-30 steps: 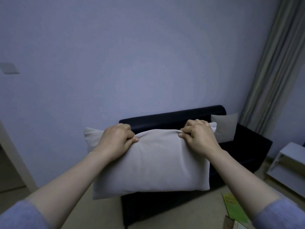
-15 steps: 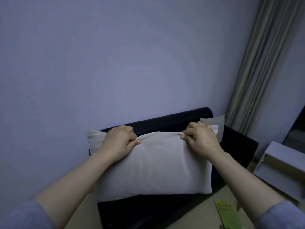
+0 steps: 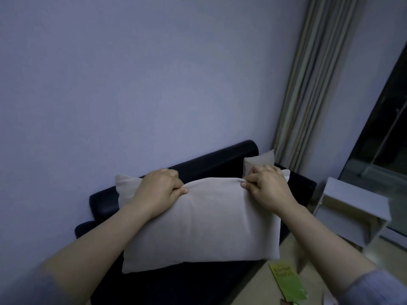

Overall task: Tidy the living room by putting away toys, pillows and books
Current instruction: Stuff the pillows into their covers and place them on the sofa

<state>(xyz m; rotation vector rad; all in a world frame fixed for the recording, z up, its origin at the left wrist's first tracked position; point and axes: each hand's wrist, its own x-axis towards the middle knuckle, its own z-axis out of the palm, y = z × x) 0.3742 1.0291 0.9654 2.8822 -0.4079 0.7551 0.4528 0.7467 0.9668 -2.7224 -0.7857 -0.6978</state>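
Observation:
A pale beige pillow point(image 3: 204, 225) hangs in front of me, held by its top edge. My left hand point(image 3: 157, 191) grips the top edge left of centre, and my right hand point(image 3: 267, 189) pinches it near the right corner. Behind and below the pillow is a dark sofa point(image 3: 211, 160) against the wall. A second pale pillow point(image 3: 263, 158) leans at the sofa's far right end. A green book point(image 3: 287, 282) lies on the floor at lower right.
A white open shelf unit point(image 3: 354, 209) stands on the floor at right, beside a dark glass door point(image 3: 383, 137). A striped curtain point(image 3: 308, 84) hangs in the corner behind the sofa. The plain wall fills the left and top.
My view has swung right and nearer to the sofa, bringing the glass door and more of the shelf into sight. Both hands keep the same grip on the pillow.

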